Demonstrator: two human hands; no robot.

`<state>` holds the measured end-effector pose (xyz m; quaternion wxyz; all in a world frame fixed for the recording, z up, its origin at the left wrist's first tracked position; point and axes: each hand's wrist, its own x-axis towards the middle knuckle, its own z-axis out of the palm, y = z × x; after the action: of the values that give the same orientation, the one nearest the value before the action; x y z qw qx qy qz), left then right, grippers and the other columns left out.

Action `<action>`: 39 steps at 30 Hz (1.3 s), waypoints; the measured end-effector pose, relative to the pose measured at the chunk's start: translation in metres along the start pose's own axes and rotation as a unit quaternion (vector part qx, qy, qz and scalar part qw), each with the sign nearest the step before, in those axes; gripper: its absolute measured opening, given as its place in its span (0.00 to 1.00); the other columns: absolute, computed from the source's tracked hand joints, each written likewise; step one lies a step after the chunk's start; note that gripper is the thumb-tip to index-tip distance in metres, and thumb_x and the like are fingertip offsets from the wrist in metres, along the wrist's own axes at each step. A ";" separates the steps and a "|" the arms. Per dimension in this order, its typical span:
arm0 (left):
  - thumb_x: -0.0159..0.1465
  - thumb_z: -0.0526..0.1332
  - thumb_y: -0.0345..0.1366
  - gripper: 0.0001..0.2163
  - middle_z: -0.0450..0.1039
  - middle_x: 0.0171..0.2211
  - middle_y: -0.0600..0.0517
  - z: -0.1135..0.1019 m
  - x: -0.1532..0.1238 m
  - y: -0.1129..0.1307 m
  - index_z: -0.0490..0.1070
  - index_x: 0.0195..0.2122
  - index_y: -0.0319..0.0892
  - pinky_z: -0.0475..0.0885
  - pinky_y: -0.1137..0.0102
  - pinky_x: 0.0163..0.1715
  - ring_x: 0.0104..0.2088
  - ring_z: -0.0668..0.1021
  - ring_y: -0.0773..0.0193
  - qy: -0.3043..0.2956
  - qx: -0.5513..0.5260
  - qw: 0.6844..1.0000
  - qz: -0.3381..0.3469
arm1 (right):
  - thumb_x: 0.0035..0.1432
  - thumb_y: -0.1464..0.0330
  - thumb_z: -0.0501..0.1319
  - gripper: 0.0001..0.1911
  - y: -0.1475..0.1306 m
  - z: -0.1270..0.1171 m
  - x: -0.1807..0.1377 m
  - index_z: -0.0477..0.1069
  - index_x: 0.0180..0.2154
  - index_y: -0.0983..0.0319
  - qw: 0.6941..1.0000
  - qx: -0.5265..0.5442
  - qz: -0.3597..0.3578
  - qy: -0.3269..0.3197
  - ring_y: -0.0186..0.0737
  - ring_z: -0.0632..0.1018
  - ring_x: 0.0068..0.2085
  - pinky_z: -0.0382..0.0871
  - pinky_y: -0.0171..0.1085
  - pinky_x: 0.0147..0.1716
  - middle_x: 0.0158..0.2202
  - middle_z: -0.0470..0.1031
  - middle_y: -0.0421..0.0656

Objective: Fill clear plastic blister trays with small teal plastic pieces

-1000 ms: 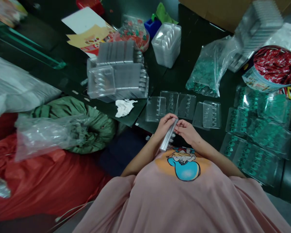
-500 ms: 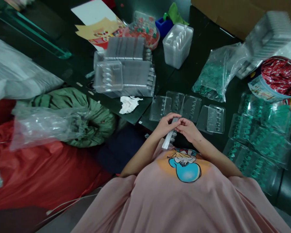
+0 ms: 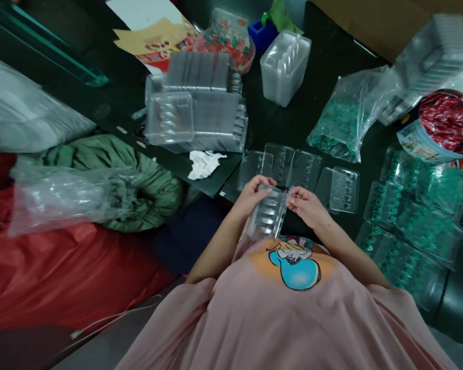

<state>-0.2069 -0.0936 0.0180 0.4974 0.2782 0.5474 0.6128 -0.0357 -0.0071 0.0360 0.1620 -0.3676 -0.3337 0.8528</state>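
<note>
My left hand (image 3: 251, 195) and my right hand (image 3: 305, 204) both grip a clear plastic blister tray (image 3: 268, 214) held just in front of my chest. Its broad face with several moulded pockets is turned up. The left fingers curl round its left edge and the right fingers pinch its top right corner. Just beyond my hands, several empty clear trays (image 3: 280, 164) lie in a row on the dark table (image 3: 320, 82), with one more clear tray (image 3: 341, 189) to the right.
Stacks of clear trays (image 3: 200, 105) sit at the back left, a white tub of trays (image 3: 285, 67) behind. A bag of green pieces (image 3: 341, 121), a tin of red packets (image 3: 445, 123) and trays filled with green pieces (image 3: 416, 226) lie right. A crumpled tissue (image 3: 203, 163), green cloth (image 3: 139, 185) and red fabric (image 3: 69, 277) lie left.
The tray was held edge-on like a thin stack; now it is turned or separated so its pocketed face shows, with my hands a little further apart.
</note>
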 end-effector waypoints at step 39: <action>0.53 0.71 0.46 0.20 0.73 0.30 0.54 0.028 0.024 -0.005 0.72 0.41 0.40 0.71 0.72 0.33 0.28 0.75 0.68 0.052 -0.100 0.992 -0.062 | 0.39 0.67 0.76 0.17 -0.069 0.005 0.006 0.75 0.33 0.60 0.992 -0.064 -0.035 -0.105 0.30 0.75 0.28 0.73 0.33 0.32 0.27 0.75 0.37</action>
<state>-0.1892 -0.0607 0.0156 0.5307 0.1605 0.5249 0.6458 -0.0414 0.0432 0.0831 0.1324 -0.2735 -0.4154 0.8574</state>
